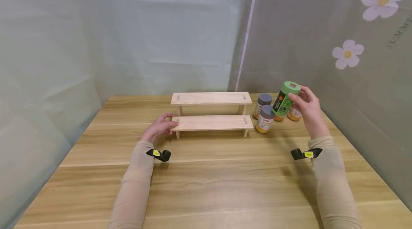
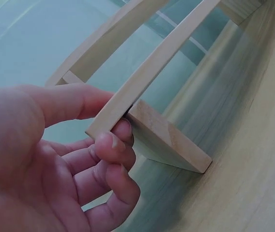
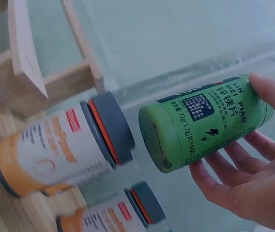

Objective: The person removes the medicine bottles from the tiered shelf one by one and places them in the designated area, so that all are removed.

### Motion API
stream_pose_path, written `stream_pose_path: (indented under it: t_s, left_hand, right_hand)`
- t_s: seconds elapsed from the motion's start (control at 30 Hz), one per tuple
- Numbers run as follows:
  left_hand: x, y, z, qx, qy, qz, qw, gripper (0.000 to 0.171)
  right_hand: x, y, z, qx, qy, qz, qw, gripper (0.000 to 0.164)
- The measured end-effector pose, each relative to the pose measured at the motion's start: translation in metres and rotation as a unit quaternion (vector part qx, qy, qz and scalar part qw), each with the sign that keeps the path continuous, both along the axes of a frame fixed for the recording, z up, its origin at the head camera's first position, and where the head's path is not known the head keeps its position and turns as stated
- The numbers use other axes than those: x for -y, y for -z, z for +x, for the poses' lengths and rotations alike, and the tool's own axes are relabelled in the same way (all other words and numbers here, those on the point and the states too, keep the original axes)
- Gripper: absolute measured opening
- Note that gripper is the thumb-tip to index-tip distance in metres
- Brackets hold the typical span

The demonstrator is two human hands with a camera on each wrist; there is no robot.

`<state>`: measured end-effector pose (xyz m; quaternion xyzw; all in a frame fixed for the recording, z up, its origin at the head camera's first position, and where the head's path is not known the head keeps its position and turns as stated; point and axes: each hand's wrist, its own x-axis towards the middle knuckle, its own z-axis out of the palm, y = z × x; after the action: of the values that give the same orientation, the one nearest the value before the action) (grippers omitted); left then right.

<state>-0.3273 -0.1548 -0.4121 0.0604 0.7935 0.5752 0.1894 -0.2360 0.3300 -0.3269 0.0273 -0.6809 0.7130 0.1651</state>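
Note:
My right hand [image 1: 309, 108] grips a green supplement bottle [image 1: 285, 99] by its upper part, thumb on one side and fingers on the other. Held tilted, the bottle [image 3: 205, 124] has its base lifted beside the grey lid of an orange-and-white jar [image 3: 60, 147] in the right wrist view. At the left end of a two-step wooden shelf [image 1: 212, 122], my left hand [image 1: 161, 127] pinches the lower board. Its thumb lies on the top face, and the other fingers curl underneath near the wooden leg [image 2: 171, 137].
Several orange-and-white jars with grey lids [image 1: 265, 119] stand close together right of the shelf, partly hidden by the green bottle. The upper board [image 1: 210, 98] sits behind the lower one. A wood-grain table [image 1: 219, 182] carries everything, with hanging fabric [image 1: 180, 36] behind it.

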Motion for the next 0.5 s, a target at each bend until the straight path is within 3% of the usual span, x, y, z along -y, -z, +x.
stream_pose_path:
  t_s: [0.23, 0.5]
  left_hand:
    - [0.000, -0.001, 0.001, 0.005, -0.012, 0.010, 0.9999, 0.067]
    - [-0.001, 0.003, -0.001, 0.006, -0.016, 0.015, 0.9997, 0.064]
  right_hand:
    - [-0.019, 0.003, 0.000, -0.013, -0.015, -0.019, 1.000, 0.027]
    - [-0.036, 0.012, -0.001, 0.007, -0.014, -0.011, 1.000, 0.028]
